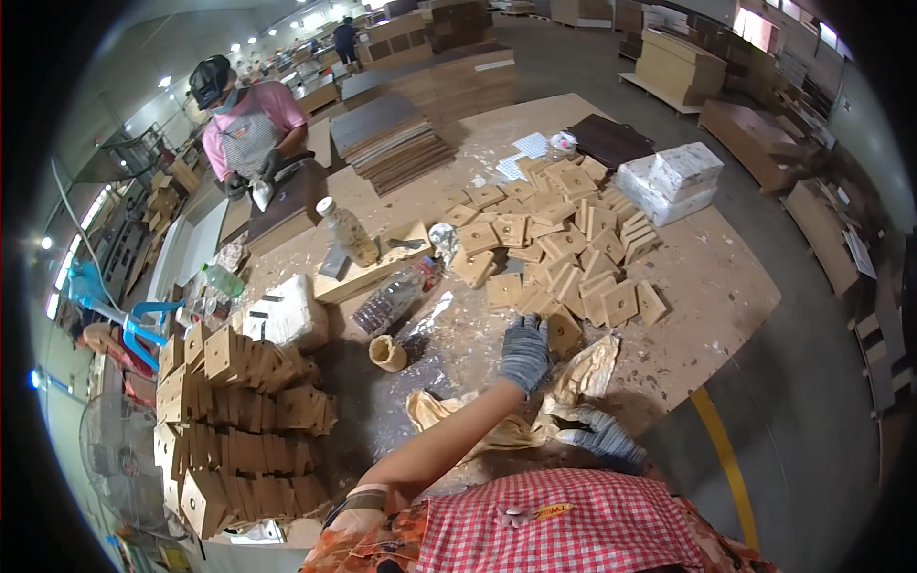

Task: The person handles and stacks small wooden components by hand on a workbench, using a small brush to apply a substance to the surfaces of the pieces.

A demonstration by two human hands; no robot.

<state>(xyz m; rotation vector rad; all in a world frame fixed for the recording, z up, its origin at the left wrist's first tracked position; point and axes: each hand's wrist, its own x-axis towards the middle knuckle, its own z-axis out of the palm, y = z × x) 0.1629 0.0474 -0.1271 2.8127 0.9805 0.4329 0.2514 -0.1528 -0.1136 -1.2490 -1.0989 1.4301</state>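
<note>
My left hand (pixel 525 353), in a grey knit glove, reaches to the near edge of a loose heap of wooden blocks (pixel 578 239). Its fingers are closed at the side of one square wooden block (pixel 565 332) with a hole in it; the thumb is hidden. Close to my body, my right hand (pixel 604 439), gloved alike, is curled at the edge of a crumpled tan cloth (pixel 585 371), gripping it. More of the cloth spreads under my left forearm.
Rows of stacked wooden blocks (pixel 248 382) stand at the left. A cardboard tube (pixel 387 353), a plastic bottle (pixel 390 301) and an upright bottle (pixel 348 232) are nearer the middle. White wrapped packs (pixel 673 181) sit far right. Across the table a person (pixel 253 134) works with gloved hands.
</note>
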